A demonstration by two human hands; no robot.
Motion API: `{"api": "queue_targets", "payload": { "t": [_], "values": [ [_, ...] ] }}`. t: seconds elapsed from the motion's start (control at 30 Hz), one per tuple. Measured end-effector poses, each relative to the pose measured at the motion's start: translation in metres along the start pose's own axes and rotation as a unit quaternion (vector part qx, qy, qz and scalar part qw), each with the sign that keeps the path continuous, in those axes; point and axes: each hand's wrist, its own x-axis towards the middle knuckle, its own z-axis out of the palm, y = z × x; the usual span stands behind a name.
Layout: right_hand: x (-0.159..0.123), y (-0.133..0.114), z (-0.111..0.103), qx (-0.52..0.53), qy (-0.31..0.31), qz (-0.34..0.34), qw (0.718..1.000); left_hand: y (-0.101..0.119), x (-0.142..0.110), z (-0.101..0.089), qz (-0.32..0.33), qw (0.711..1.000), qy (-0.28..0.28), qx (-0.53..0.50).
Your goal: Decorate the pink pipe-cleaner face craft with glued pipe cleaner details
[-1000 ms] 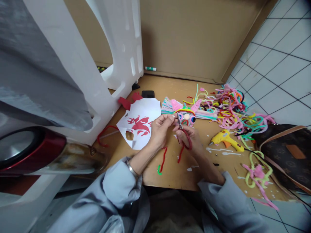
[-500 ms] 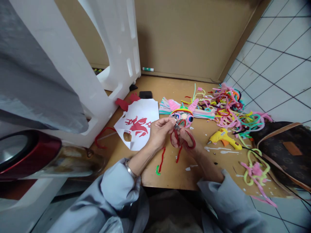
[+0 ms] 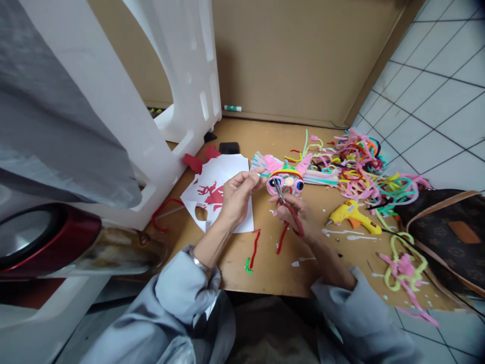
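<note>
My right hand point(image 3: 293, 215) grips red-handled scissors point(image 3: 279, 192), whose blades point up and away in front of a pipe-cleaner creature point(image 3: 289, 174) with pink ears and big round eyes. My left hand point(image 3: 240, 194) is pinched at the fingertips on a tiny whitish bit, too small to name. It hangs over the right part of a white paper sheet point(image 3: 231, 167) bearing red cut-out shapes. Two red pipe-cleaner pieces lie nearer me; one red piece point(image 3: 254, 250) has a green end, and the other red piece point(image 3: 282, 238) rests below the scissors.
A heap of coloured pipe cleaners point(image 3: 364, 167) lies at the back right. In front of it are a yellow glue gun point(image 3: 352, 216) and a brown bag point(image 3: 450, 232). A white plastic frame point(image 3: 189, 76) and a red-lidded jar point(image 3: 49, 232) stand at left.
My hands have come apart: the left has moved left and slightly up, away from the scissors. The scissors have turned, with the blades now clear of my left fingers.
</note>
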Motion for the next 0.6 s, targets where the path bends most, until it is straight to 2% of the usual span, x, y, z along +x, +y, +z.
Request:
{"api": "queue_targets", "payload": {
  "t": [0.33, 0.6],
  "values": [
    [0.002, 0.000, 0.008, -0.032, 0.017, -0.007, 0.999, -0.016, -0.008, 0.008, -0.066, 0.997, -0.023, -0.017],
    [0.001, 0.000, 0.010, -0.023, 0.029, 0.004, 0.999, -0.019, -0.010, 0.011, -0.071, 0.997, -0.012, -0.026]
  ]
}}
